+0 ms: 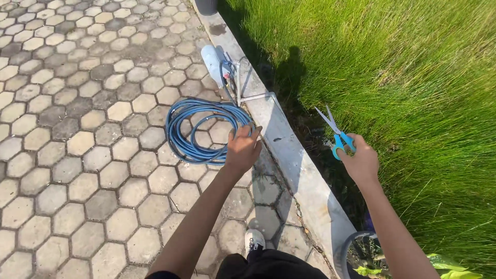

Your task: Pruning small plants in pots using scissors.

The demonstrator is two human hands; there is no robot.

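Observation:
My right hand (360, 161) grips blue-handled scissors (336, 135) with the blades apart, pointing up and left, over the edge of the tall green grass (413, 93). My left hand (243, 149) reaches forward with bent fingers just above the near right edge of a coiled blue hose (192, 129) lying on the paving; whether it touches the coil I cannot tell. Nothing is visibly held in it.
Hexagonal paving stones (77, 155) cover the left. A grey concrete kerb (289, 150) runs diagonally between paving and grass. A pale blue sprayer with metal tubing (219, 64) lies beyond the hose. My shoe (254, 241) stands near the kerb. A round rim (347, 247) shows at bottom right.

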